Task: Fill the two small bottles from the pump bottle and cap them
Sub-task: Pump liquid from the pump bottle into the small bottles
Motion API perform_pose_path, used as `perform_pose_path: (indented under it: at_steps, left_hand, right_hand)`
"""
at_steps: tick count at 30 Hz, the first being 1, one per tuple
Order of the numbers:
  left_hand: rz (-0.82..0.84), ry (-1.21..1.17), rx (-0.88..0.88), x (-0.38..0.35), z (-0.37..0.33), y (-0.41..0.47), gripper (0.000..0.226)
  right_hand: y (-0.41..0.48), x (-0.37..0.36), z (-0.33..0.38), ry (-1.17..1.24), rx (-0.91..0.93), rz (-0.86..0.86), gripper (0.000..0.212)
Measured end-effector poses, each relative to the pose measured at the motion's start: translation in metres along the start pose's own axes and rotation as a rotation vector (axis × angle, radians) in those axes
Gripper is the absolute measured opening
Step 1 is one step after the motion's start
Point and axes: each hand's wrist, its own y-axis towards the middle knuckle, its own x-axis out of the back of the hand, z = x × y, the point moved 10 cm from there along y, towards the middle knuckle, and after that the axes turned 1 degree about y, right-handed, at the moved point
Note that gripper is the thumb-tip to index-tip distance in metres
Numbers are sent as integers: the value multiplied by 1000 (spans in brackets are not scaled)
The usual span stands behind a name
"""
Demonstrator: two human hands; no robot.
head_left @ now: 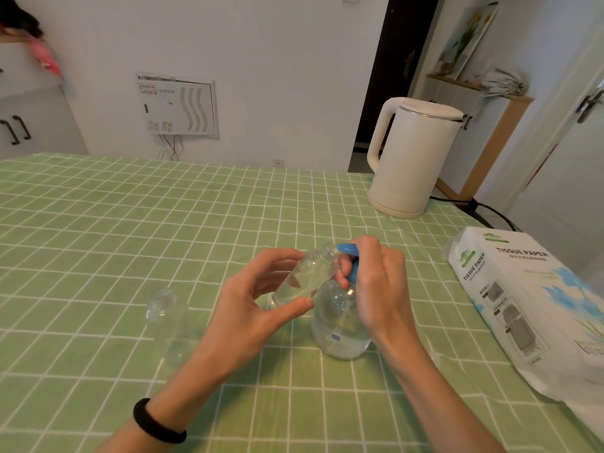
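Observation:
A clear pump bottle [340, 325] with a blue pump head [349, 253] stands on the green checked tablecloth [98, 223], holding clear liquid. My right hand [376, 282] grips the blue pump head from above. My left hand [258, 295] holds one small clear bottle [304, 276] tilted, its open mouth right at the blue nozzle. The second small clear bottle [170, 322] stands upright and uncapped to the left, apart from both hands. No caps are in view.
A white electric kettle [415, 158] stands at the back right, its black cord trailing off the table edge. A pack of tissue paper [529, 305] lies along the right edge. A black band circles my left wrist.

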Motion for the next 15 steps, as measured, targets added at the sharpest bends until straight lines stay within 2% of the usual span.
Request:
perform_pose_path:
  at_steps: [9, 15]
  left_hand:
    - [-58, -43, 77, 2, 19, -1, 51]
    - [-196, -52, 202, 14, 48, -6, 48]
  right_hand:
    - [1, 1, -8, 40, -8, -11, 68]
    - [3, 1, -14, 100, -17, -25, 66]
